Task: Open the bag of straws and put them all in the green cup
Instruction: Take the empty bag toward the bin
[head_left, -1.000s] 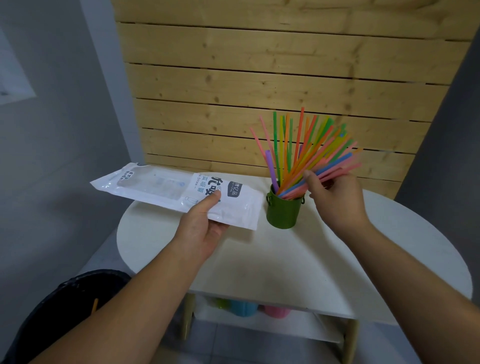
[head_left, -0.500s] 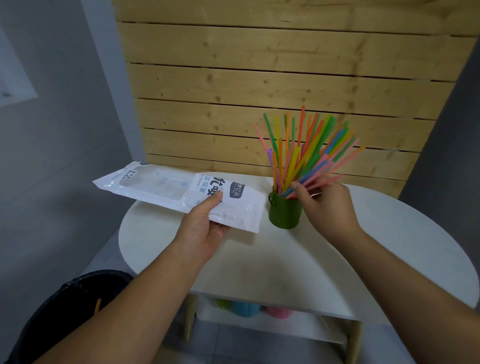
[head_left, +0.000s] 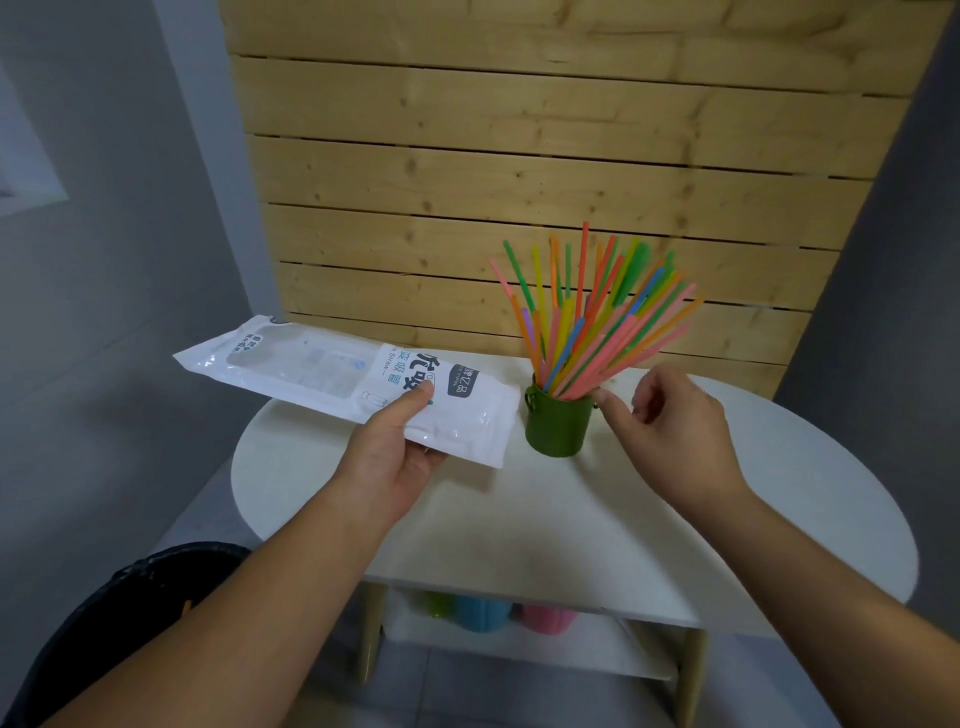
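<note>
Straws (head_left: 587, 332) in many colours stand in the green cup (head_left: 556, 426), so I read everything off that cup, sweeping from the left. Far to the cup's left and lower down, a black bin (head_left: 130, 613) sits on the floor with something small and orange inside its rim. Closer to the cup, the white straw bag (head_left: 322, 371) is held up off the table, lying nearly flat and slanting up to the left; its printed end comes just beside the cup's left wall, though I cannot tell whether they touch. My feed shows the left hand (head_left: 395, 457) gripping that printed end, thumb (head_left: 415, 397) pressed on top and the other fingers curled underneath. The cup itself stands upright on the white oval table (head_left: 571, 519), towards its back edge, in front of a wooden slat wall (head_left: 519, 156). The straws fan out of it, most leaning to the right, a few upright or tipped left. Just right of the cup, the right hand (head_left: 675, 431) hovers with its fingers loosely curled and holding nothing; the index fingertip reaches the cup's right rim, and I cannot tell whether it makes contact. Below the cup, on a lower shelf (head_left: 597, 644) under the tabletop, I see a green, a blue and a pink object, blurred.
</note>
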